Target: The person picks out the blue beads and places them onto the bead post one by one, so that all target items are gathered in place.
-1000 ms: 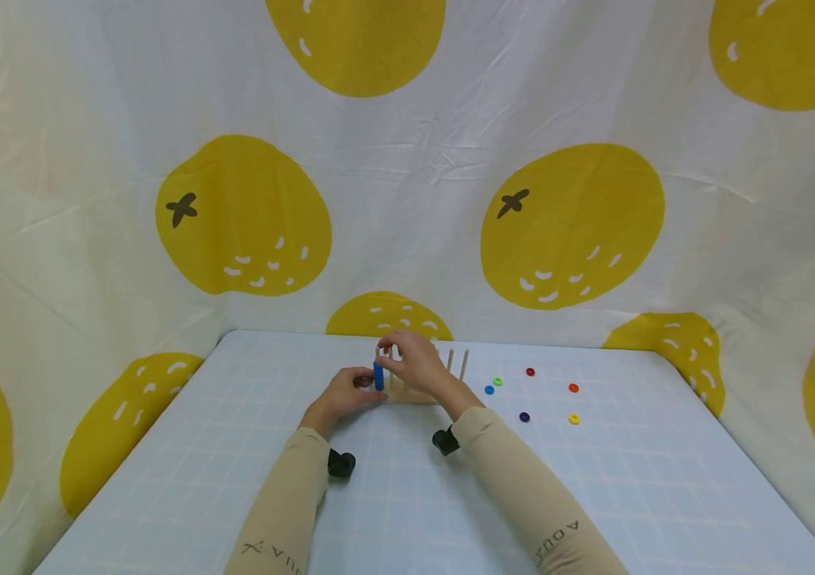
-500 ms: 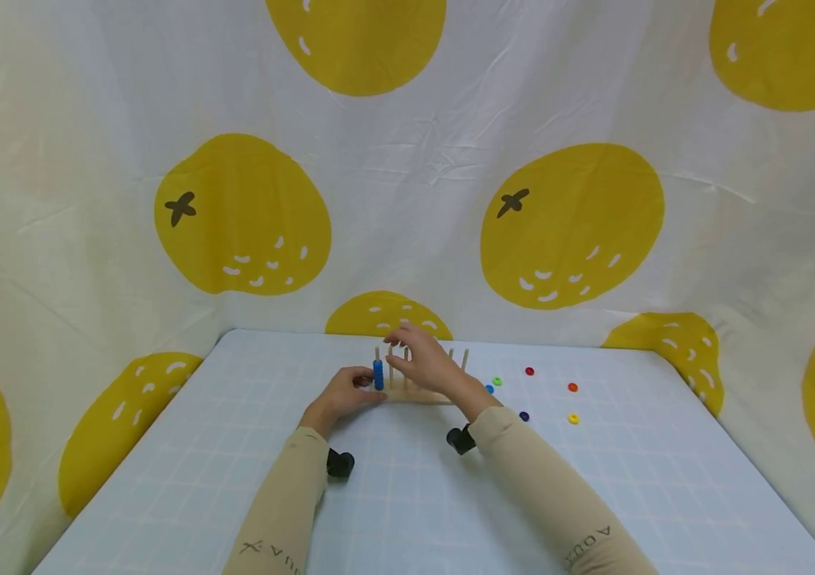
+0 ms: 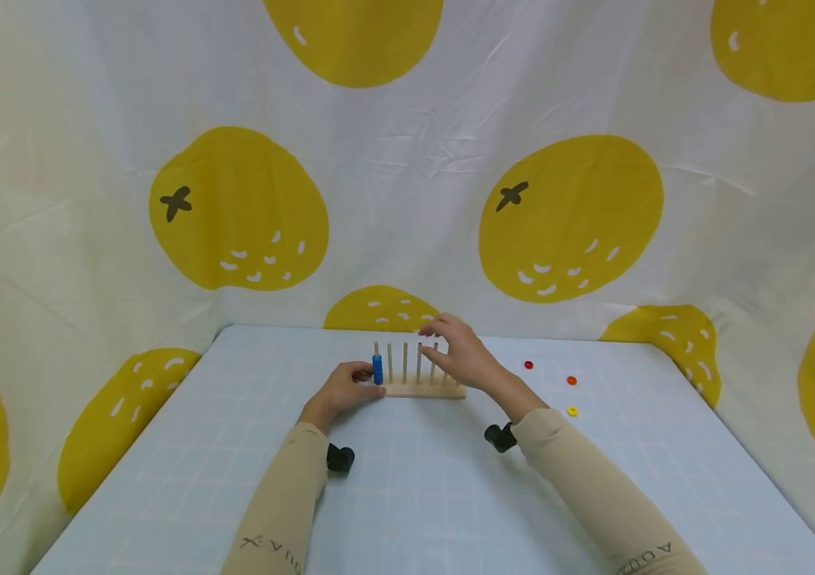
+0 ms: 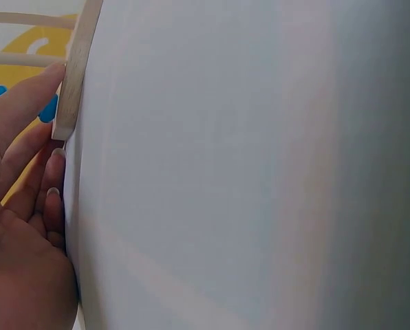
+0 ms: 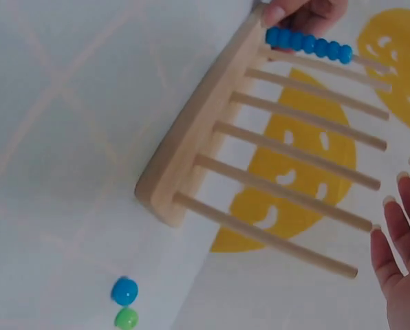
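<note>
A wooden peg rack (image 3: 425, 391) stands on the table, with several upright pegs along its base. Blue beads (image 3: 377, 370) are stacked on its leftmost peg; the tip of that peg shows above them. My left hand (image 3: 341, 387) holds the left end of the base, thumb at the front and fingers around the end and behind. My right hand (image 3: 466, 351) hovers over the rack's right part with fingers loosely bent and nothing between them. Seen from the right wrist, its fingertips are near the peg tops, and the other pegs are bare.
Right of the rack lie a red bead (image 3: 528, 365), an orange bead (image 3: 571, 381) and a yellow bead (image 3: 572, 411). The right wrist view also shows a loose blue bead (image 5: 124, 291) beside a green bead (image 5: 126, 317). A fruit-patterned curtain (image 3: 407, 200) hangs behind the table.
My right hand has moved right, away from the blue stack, and its forearm now covers the loose blue, green and purple beads. The left hand stays at the rack's end.
</note>
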A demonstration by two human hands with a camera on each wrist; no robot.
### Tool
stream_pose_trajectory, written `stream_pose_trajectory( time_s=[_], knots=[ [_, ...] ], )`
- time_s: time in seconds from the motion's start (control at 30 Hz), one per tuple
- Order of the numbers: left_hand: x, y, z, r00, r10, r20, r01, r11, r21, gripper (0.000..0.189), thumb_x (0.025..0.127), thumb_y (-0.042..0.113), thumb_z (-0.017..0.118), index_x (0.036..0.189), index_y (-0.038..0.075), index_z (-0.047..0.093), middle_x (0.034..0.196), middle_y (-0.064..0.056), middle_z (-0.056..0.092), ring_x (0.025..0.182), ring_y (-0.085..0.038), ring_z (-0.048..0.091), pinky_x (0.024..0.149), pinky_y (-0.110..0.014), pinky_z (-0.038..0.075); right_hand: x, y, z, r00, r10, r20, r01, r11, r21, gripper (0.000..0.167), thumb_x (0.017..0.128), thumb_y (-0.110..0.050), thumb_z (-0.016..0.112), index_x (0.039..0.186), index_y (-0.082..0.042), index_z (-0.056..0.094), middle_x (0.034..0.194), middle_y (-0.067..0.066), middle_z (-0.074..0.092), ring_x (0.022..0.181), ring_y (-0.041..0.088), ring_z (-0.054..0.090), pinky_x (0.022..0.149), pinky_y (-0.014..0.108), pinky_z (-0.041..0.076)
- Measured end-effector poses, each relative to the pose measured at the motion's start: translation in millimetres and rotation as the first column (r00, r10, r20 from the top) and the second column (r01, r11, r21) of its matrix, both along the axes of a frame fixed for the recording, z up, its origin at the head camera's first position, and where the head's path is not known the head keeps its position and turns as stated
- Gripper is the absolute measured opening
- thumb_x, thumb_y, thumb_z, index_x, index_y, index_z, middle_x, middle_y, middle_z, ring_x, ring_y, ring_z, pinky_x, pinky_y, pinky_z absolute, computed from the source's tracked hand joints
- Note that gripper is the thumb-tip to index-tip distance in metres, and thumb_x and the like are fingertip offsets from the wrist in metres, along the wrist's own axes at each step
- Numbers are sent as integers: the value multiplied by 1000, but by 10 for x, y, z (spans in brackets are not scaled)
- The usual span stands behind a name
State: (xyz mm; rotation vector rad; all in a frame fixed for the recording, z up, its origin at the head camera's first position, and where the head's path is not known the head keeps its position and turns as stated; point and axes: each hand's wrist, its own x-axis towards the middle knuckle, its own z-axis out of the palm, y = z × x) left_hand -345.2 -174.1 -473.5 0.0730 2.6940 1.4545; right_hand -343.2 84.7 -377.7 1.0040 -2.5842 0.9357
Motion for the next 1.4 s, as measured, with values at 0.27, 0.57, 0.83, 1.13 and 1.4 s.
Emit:
stream_pose_trajectory(
  time_s=[0.27,0.57,0.83,1.13,1.4],
  knots=[
    [3,14,10,1000,11,-3,-11,1000,1,55,85,20,85,132,1,65,124,-14,66,114,-30,58,105,-47,47,77,293,61,1000,-26,-10,26,1000,-9,24,97,-11,71,120,-5,68,115,6,62,110,29,58,95,44,52],
    [37,41,31,1000,17,-5,-17,1000,13,52,86,19,84,131,1,65,125,-15,65,113,-30,57,104,-47,47,142,559,-11,996,-88,27,88,996,4,26,97,-14,72,121,-6,67,118,9,64,108,28,58,94,47,53],
    [65,45,50,1000,8,-2,-8,1000,19,54,86,18,84,132,0,64,124,-15,65,113,-30,57,103,-46,47,180,760,-120,988,-129,81,129,992,13,28,97,-14,71,123,-3,66,118,10,64,107,33,59,92,51,53],
    [53,32,27,1000,5,-3,-5,999,35,54,85,19,85,131,-1,65,123,-15,65,112,-30,57,103,-47,47,105,954,-315,975,-168,143,160,985,61,28,96,-13,71,122,-1,67,116,16,66,100,28,60,87,42,54],
    [53,52,33,1000,17,20,-17,999,28,55,86,20,85,132,1,64,125,-14,64,113,-30,56,106,-48,46,26,1101,-417,962,-176,211,154,981,118,30,96,-9,70,122,5,65,116,20,66,99,28,62,87,44,54]
  ],
)
